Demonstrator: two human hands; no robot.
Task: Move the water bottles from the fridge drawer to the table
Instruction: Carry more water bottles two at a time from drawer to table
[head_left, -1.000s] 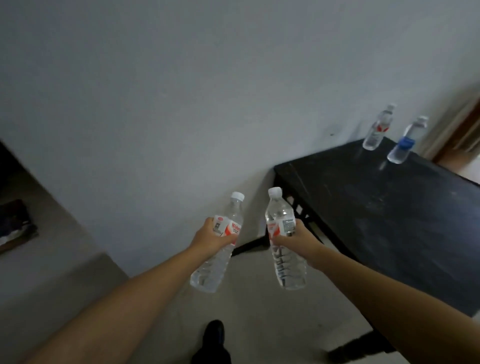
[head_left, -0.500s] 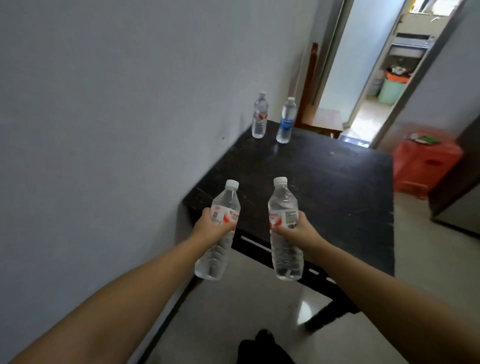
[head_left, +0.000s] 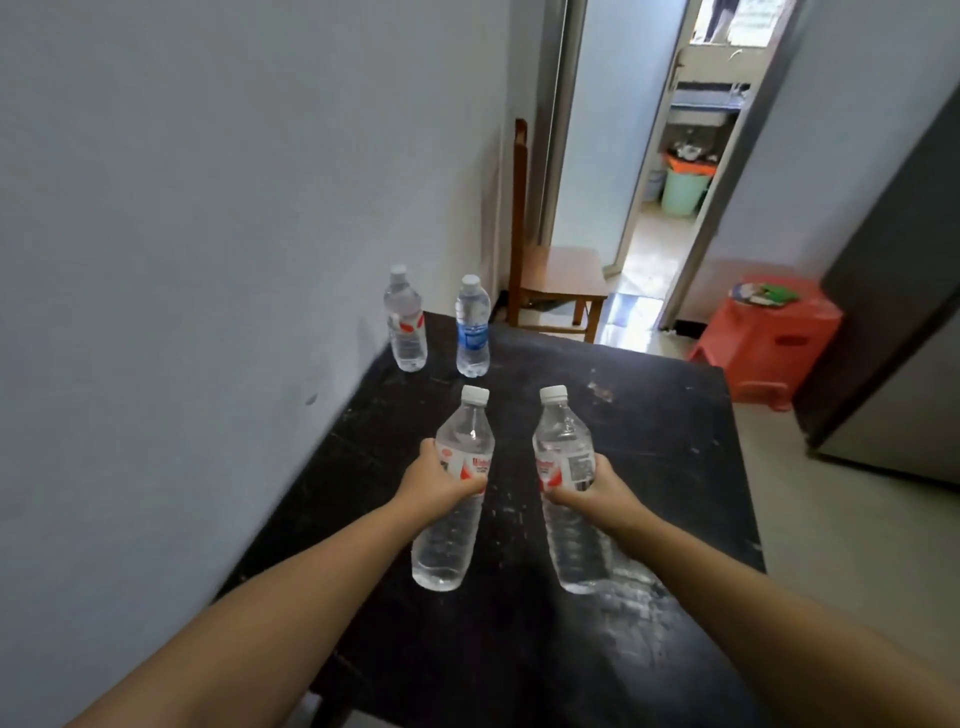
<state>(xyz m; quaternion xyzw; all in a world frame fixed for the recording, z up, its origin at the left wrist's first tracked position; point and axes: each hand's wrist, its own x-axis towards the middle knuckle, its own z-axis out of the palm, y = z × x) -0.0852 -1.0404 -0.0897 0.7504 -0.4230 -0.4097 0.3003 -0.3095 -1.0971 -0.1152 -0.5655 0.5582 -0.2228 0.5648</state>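
My left hand (head_left: 435, 482) grips a clear water bottle with a red-and-white label (head_left: 453, 499) around its middle, held up over the black table (head_left: 665, 467). My right hand (head_left: 597, 488) grips a second clear red-labelled bottle (head_left: 569, 493) the same way, just to the right of the first. Both bottles lean slightly away from me with white caps up. At the table's far left corner by the wall stand two more bottles: one red-labelled (head_left: 405, 319) and one blue-labelled (head_left: 472, 327).
A grey wall (head_left: 208, 260) runs along the table's left side. Beyond the table stand a wooden chair (head_left: 558, 283) and an open doorway. A red plastic stool (head_left: 769, 338) sits to the right, with a grey fridge (head_left: 898, 338) at the far right.
I have come closer to the table. Both held bottles, which were in front of the near edge, are over the tabletop now. The two far bottles look nearer.
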